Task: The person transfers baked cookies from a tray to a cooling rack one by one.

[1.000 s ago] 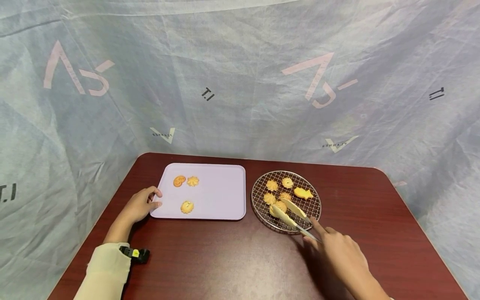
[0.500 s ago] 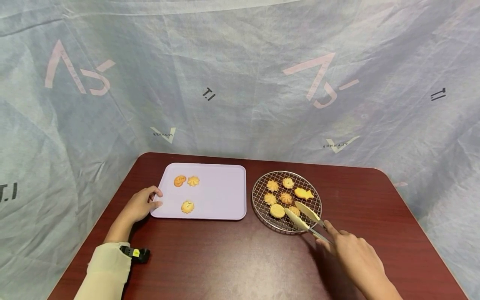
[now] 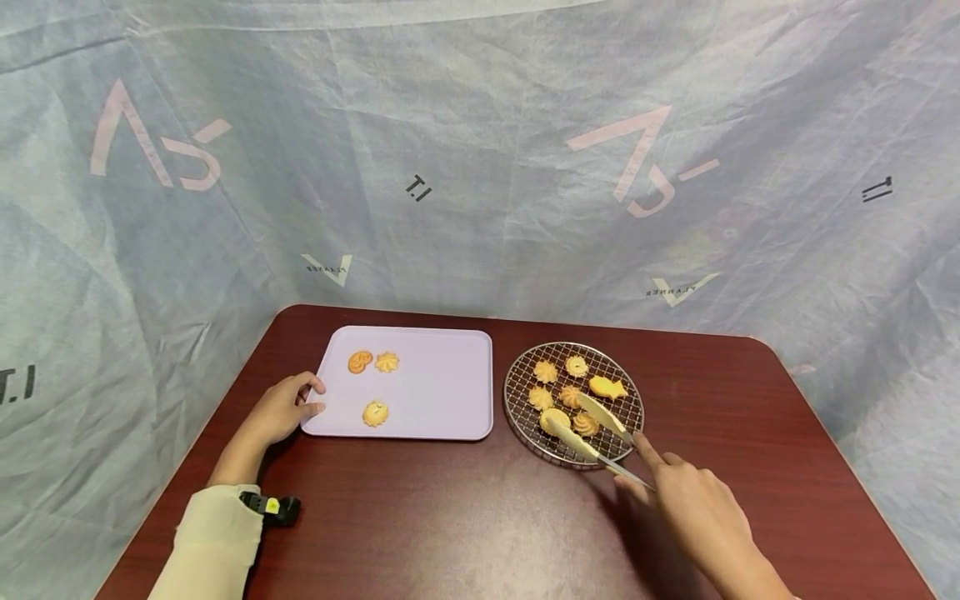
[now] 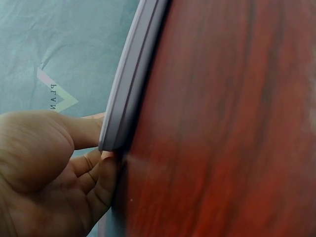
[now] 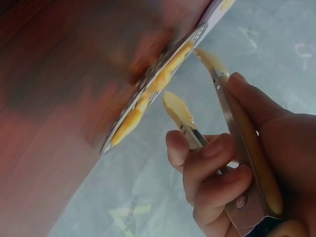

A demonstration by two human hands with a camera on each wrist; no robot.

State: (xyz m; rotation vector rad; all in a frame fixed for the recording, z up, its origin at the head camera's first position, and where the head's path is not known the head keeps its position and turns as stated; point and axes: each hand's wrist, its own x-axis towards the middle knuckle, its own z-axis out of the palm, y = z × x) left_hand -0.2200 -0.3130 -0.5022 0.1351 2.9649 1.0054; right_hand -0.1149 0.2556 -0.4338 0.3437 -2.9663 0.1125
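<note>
My left hand [image 3: 279, 410] holds the left edge of a pale lilac tray [image 3: 442, 387]. In the left wrist view the thumb lies on one side of the tray's rim [image 4: 129, 84] and the fingers on the other. On the tray are a pretzel-shaped cookie [image 3: 360, 361], a star-shaped cookie [image 3: 387, 362] and a round scalloped cookie [image 3: 375, 413]. My right hand [image 3: 701, 508] grips tongs [image 3: 611, 467] with cream tips, their arms spread. The tips hover over a round wire rack [image 3: 633, 408], around a swirled cookie [image 3: 586, 424]; one tip partly covers a round yellow cookie [image 3: 551, 419].
More cookies lie on the rack, among them a yellow fish-shaped cookie [image 3: 607, 387] and a ring-like cookie [image 3: 576, 366]. Tray and rack stand side by side on a dark red wooden table [image 3: 450, 517]. Grey printed cloth [image 3: 480, 167] hangs behind and at the sides.
The tongs shifted right and toward the person, then came back partway left over the swirled cookie. Its place on the rack looks slightly changed. My left hand and the tray stay put.
</note>
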